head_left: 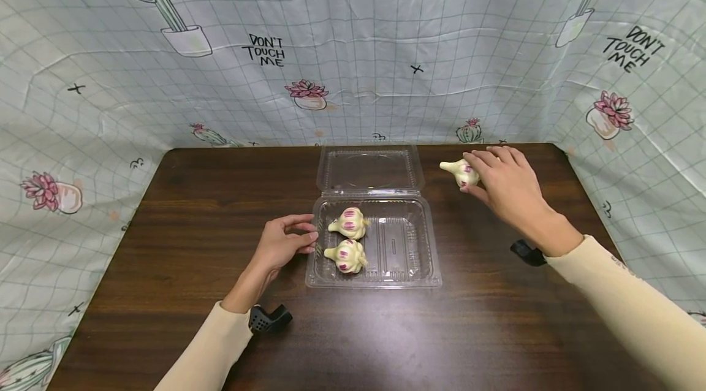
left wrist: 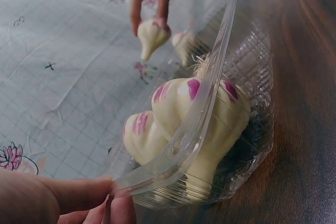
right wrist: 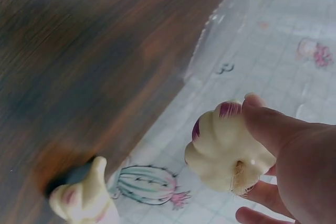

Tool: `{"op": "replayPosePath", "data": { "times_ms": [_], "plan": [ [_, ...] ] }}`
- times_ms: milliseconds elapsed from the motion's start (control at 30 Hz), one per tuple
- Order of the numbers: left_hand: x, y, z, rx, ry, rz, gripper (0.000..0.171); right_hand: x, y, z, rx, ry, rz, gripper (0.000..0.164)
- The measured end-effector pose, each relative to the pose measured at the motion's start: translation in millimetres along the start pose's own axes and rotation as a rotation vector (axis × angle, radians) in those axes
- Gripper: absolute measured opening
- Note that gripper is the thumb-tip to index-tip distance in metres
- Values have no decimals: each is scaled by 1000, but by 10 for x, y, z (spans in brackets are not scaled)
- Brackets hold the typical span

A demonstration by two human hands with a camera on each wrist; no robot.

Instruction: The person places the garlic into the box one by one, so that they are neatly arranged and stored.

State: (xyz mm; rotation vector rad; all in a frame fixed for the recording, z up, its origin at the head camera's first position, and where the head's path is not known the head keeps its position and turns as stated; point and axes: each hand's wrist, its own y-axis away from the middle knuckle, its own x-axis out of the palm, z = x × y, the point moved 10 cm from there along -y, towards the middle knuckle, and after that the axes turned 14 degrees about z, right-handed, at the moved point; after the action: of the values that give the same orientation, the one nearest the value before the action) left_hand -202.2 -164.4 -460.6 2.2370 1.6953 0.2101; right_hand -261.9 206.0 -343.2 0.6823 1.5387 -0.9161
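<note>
My left hand (head_left: 285, 241) pinches the left rim of a clear plastic clamshell box (head_left: 394, 280) between thumb and fingers. Two garlic bulbs, one behind (head_left: 351, 223) and one in front (head_left: 349, 256), lie in the box's left half, stems pointing left. At the back right, my right hand (head_left: 510, 189) holds another garlic bulb (right wrist: 220, 148) by thumb and fingertips, above the table. A further garlic bulb (right wrist: 81, 200) rests on the table near that hand in the right wrist view; the hand mostly hides it in the head view.
The box's hinged lid (head_left: 369, 170) lies folded back toward the rear edge of the dark wooden table (head_left: 220, 195). A patterned cloth (head_left: 386, 41) hangs behind and along both sides. A black wrist camera (head_left: 270, 318) sits under the left wrist, another (head_left: 527, 252) under the right.
</note>
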Motion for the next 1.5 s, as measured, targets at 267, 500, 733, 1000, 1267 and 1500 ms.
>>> {"op": "replayPosePath", "data": {
  "times_ms": [267, 500, 733, 1000, 1267, 1500],
  "plan": [
    [7, -2, 14, 0, 0, 0, 42, -101, 56, 182, -40, 2, -13, 67],
    [12, 3, -9, 13, 13, 1, 42, -189, 93, 317, -89, -12, -41, 66],
    [14, 5, -17, 15, 17, -1, 43, -242, 104, 437, -123, -4, -50, 65],
    [13, 9, -13, 12, 1, -7, 43, -289, 122, 532, -149, -15, -67, 65],
    [20, 3, -10, 24, 32, 7, 43, -282, 117, 621, -164, -20, -41, 66],
    [37, 21, -28, 25, 47, 14, 43, -291, 124, 703, -188, -14, -36, 67]
  ]
}}
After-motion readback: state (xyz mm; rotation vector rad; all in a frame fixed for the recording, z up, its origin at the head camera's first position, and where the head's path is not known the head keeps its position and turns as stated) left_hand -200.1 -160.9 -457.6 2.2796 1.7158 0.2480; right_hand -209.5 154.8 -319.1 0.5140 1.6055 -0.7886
